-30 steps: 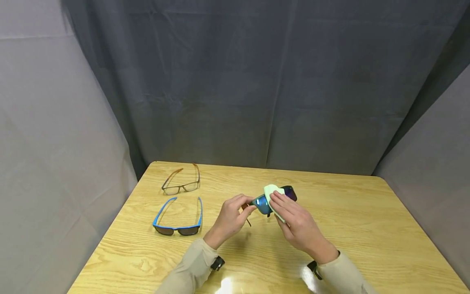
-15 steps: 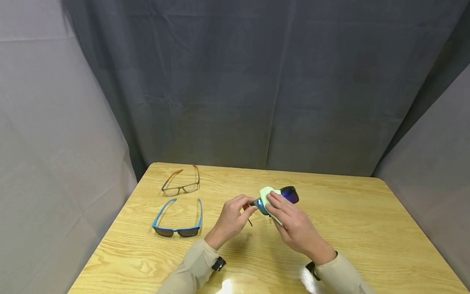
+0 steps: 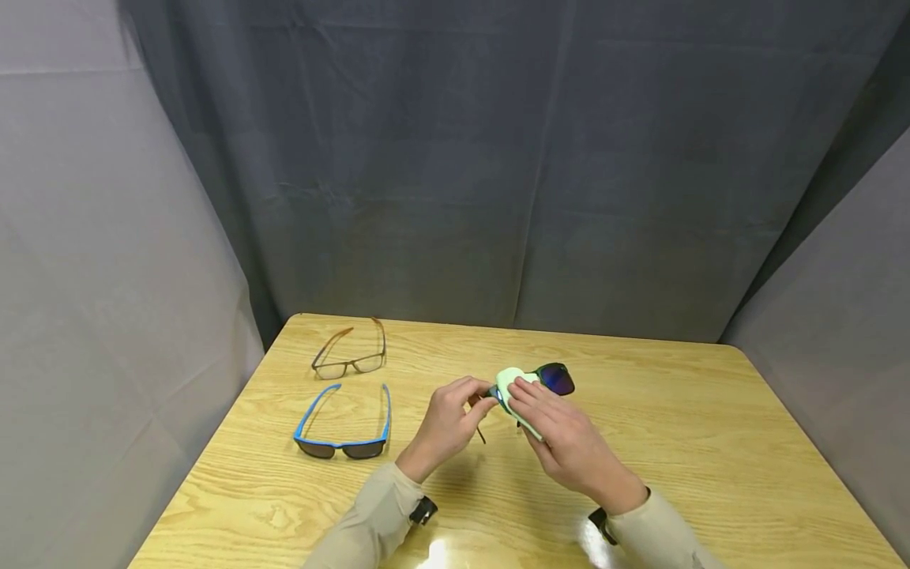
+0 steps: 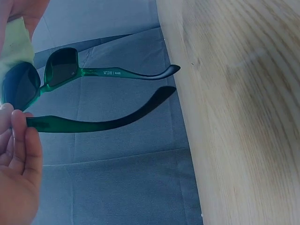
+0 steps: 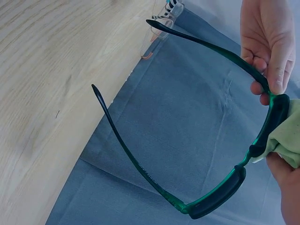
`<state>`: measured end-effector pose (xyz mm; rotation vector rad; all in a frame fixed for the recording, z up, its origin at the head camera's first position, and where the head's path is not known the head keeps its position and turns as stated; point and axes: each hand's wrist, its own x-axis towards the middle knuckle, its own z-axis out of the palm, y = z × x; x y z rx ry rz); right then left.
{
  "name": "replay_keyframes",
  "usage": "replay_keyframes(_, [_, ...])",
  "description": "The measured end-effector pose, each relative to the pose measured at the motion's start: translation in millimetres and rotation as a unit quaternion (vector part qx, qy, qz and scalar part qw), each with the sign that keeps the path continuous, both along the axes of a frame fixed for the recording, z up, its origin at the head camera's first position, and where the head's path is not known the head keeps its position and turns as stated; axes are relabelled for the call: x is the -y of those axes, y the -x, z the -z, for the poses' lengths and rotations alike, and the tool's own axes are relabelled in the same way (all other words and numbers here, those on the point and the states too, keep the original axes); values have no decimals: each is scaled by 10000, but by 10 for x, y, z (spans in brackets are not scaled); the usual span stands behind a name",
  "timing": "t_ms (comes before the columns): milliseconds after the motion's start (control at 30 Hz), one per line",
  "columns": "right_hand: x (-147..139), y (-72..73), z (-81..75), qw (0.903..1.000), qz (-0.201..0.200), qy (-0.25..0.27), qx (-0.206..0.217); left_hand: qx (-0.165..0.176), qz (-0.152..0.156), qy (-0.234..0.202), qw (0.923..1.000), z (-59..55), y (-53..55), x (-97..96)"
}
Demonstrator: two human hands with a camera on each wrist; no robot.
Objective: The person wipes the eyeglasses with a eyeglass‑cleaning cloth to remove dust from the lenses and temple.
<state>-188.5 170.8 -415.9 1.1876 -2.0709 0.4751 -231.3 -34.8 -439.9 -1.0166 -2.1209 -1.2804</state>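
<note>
Green-framed sunglasses [image 3: 557,379] with dark bluish lenses are held up over the table. My left hand [image 3: 449,419] pinches them at one end, by the hinge. Both temples [image 4: 84,125] are unfolded in the left wrist view. My right hand [image 3: 569,435] holds a pale green cloth [image 3: 510,381] against the lens nearer my left hand, fingers over its front. In the right wrist view, the cloth [image 5: 288,133] wraps that lens from the edge, hiding part of it, while the other lens [image 5: 219,193] is uncovered.
Blue sunglasses [image 3: 342,448] stand unfolded on the wooden table [image 3: 711,442] to the left. Behind them lie thin-framed eyeglasses [image 3: 349,367] with brownish temple tips. A dark grey curtain [image 3: 455,158] hangs beyond the far edge, with lighter cloth walls at both sides.
The right hand has slid the cloth left along the lens toward my left hand, uncovering the far lens. The left hand keeps its hold and has hardly moved.
</note>
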Motion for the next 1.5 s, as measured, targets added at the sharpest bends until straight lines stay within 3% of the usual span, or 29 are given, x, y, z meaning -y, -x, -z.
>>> replay_keyframes(267, [-9,-22,17,9998,-52,-76,160,114,-139,-48,9998,-1,32,16])
replay_keyframes(400, [-24,-24,40,9999,-124,-63,22,231,-302,-110,9992,0,53,32])
replay_keyframes(600, [-79,-15,63,9987,-268,351,-239,321,-547,-209,9978,-6,70,71])
replay_keyframes(733, [-194,-7,95,9974,-51,689,-202,416,-596,-274,9970,-12,72,128])
replay_keyframes(867, [-355,4,159,9939,579,907,223,416,-606,-309,9968,-31,74,199])
replay_keyframes(1033, [-513,16,234,9758,1642,1077,960,324,-569,-310,9974,-30,90,268])
replay_keyframes(1233, [-597,74,281,9401,2626,1509,1567,193,-253,-158,9994,2,94,313])
replay_keyframes(1400, [-635,124,273,9102,3030,1940,2053,278,223,-39,9994,16,68,321])
replay_keyframes(1500, [-643,152,239,8975,3114,2217,2199,264,412,56,9988,27,62,313])
